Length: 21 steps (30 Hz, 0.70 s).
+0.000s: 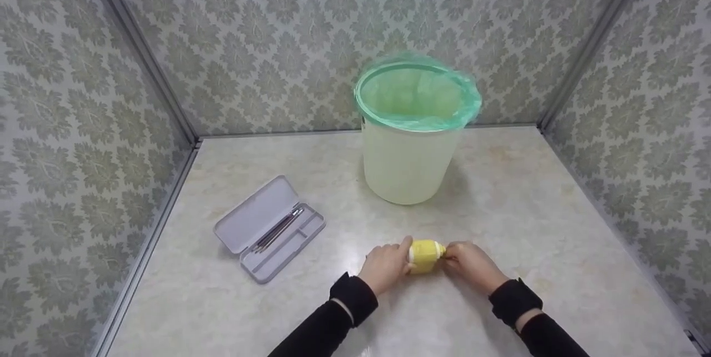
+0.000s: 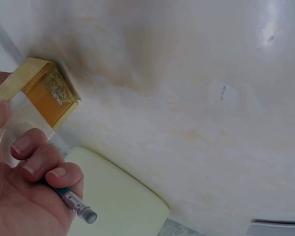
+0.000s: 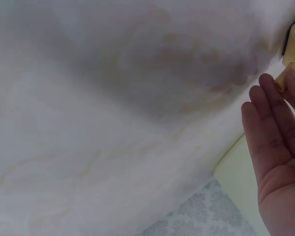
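Note:
My left hand (image 1: 386,265) grips the body of a yellow pencil sharpener (image 1: 425,260) with a white part, low over the table. In the left wrist view, a pencil (image 2: 74,202) lies under that hand's curled fingers. Its grey eraser end sticks out of the palm, and its other end is hidden. At the opposite end of the sharpener, my right hand (image 1: 472,265) pinches a small yellow knob (image 3: 282,82) between thumb and forefinger. Its other fingers are extended in the right wrist view.
An open pale pencil case (image 1: 311,237) with several pencils (image 1: 278,229) lies to the left on the marbled table (image 1: 222,312). Beyond the hands stands a tall pale bin (image 1: 408,162) with a green bag over its rim. Patterned walls (image 1: 278,68) close in the back and sides.

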Motion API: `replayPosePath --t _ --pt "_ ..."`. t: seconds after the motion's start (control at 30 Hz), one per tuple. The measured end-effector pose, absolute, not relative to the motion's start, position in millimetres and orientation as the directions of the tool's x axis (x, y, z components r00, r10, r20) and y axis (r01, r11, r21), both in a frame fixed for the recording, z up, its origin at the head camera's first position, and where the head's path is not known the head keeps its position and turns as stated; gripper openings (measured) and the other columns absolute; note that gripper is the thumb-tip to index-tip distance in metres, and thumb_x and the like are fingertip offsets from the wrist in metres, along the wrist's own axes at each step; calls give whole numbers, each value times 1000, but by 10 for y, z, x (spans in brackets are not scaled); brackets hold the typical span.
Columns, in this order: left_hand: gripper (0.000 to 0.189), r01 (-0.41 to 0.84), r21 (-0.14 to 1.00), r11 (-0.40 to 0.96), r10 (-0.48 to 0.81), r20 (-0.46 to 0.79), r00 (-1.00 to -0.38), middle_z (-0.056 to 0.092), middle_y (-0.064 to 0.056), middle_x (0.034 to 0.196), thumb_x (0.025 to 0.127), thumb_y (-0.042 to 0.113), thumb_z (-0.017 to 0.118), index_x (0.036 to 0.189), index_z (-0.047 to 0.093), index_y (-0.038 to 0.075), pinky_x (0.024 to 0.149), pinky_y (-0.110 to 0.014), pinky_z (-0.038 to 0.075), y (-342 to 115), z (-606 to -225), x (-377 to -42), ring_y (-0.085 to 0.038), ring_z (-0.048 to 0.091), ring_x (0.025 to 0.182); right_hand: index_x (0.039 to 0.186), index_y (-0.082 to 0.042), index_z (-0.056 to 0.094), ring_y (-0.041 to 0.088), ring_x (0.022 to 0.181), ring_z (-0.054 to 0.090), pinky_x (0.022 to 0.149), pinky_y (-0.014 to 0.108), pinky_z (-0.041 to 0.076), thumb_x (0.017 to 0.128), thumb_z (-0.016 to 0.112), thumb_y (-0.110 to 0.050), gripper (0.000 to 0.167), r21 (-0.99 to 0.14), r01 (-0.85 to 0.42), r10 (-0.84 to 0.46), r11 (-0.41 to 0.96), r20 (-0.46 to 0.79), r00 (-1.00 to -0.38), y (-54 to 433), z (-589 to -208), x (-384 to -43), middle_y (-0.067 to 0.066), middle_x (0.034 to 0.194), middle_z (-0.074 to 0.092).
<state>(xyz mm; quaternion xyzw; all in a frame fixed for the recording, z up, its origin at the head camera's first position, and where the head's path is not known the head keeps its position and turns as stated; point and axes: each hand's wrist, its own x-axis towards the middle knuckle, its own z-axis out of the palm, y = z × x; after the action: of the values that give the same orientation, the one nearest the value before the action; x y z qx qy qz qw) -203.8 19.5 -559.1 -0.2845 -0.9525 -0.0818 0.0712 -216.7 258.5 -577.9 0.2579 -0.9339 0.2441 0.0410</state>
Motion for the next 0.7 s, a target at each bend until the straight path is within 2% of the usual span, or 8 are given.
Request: replayPosePath --t 0.2,0.7 --pt "53 549 107 829 529 170 -831 74 -5 86 95 41 68 136 50 12 62 -30 55 205 -5594 -2048 -21 69 72 89 -10 81 20 82 73 79 36 60 91 73 -13 9 -457 -460 -432 762 170 -885 2606 -5799 -2100 3 85 78" --pt "55 534 125 836 512 174 -841 75 -5 88 92 44 70 134 52 13 64 -31 55 201 -5583 -2040 -21 69 74 92 -13 82 17 82 71 78 34 59 88 78 -17 7 -464 -479 -446 745 188 -875 2602 -5817 -2015 0 87 77"
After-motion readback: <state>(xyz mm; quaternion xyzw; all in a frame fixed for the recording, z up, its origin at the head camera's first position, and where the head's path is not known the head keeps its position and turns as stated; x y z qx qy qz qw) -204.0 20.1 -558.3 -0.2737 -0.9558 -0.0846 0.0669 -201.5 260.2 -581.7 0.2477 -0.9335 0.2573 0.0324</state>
